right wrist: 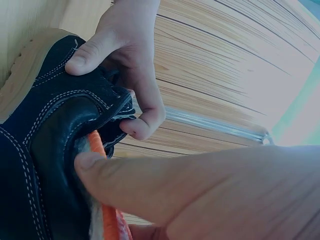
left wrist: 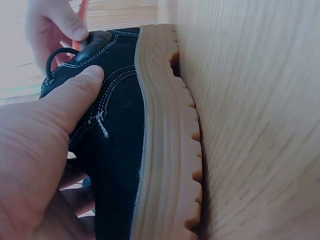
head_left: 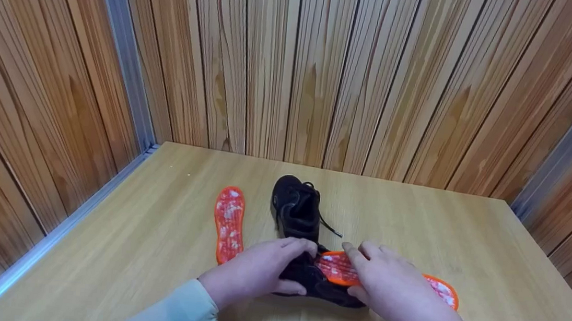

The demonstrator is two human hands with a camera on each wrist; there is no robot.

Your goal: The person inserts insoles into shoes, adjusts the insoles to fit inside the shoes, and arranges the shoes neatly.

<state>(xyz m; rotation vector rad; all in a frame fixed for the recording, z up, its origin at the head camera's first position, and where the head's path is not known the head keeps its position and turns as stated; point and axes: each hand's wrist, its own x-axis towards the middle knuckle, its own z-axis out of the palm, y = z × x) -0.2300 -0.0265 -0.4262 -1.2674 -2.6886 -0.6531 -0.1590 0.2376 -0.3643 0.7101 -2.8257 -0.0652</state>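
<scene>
A black lace-up shoe (head_left: 328, 291) with a tan ridged sole (left wrist: 167, 150) lies sideways before me, its toe to the left. My left hand (head_left: 265, 267) grips its front upper, thumb on the near side and fingers over the far side by the laces. My right hand (head_left: 402, 292) holds a red-and-white patterned insole (head_left: 336, 266) with an orange edge. One end of that insole is in the shoe's opening, and its other end sticks out past the right wrist. In the right wrist view, the right thumb (right wrist: 90, 162) presses beside the padded collar (right wrist: 65, 135).
A second black shoe (head_left: 299, 211) stands just behind, a lace trailing right onto the wooden table (head_left: 163, 232). Left of it lies a matching red insole (head_left: 230, 223). Wood-patterned panels (head_left: 315, 79) enclose the table at the back and sides.
</scene>
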